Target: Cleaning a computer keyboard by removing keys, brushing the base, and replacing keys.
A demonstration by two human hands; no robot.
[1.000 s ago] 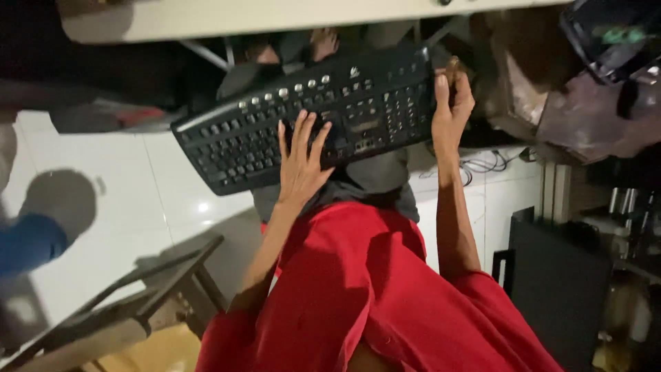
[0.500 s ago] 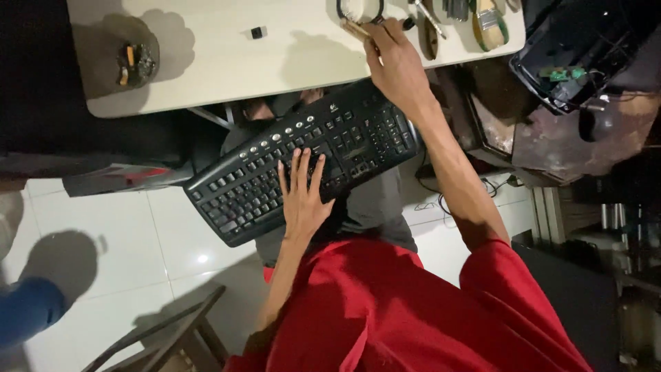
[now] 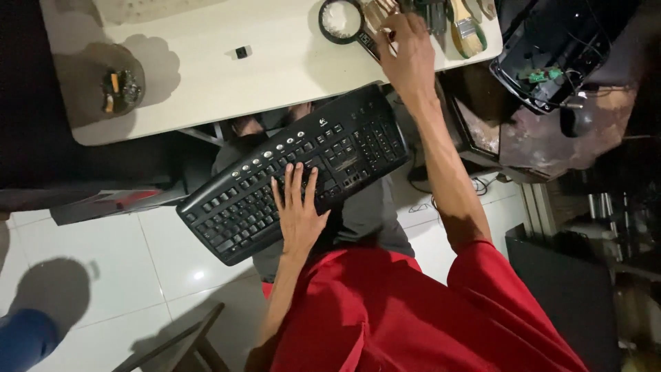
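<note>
Just one keyboard [image 3: 296,176], two hands.

The black keyboard [image 3: 296,176] lies tilted across the person's lap below the table edge, keys up, its right end raised toward the table. The magnifier [image 3: 342,21] sits on the white table at the far edge, round, black-rimmed, handle angled toward the keyboard.
</note>
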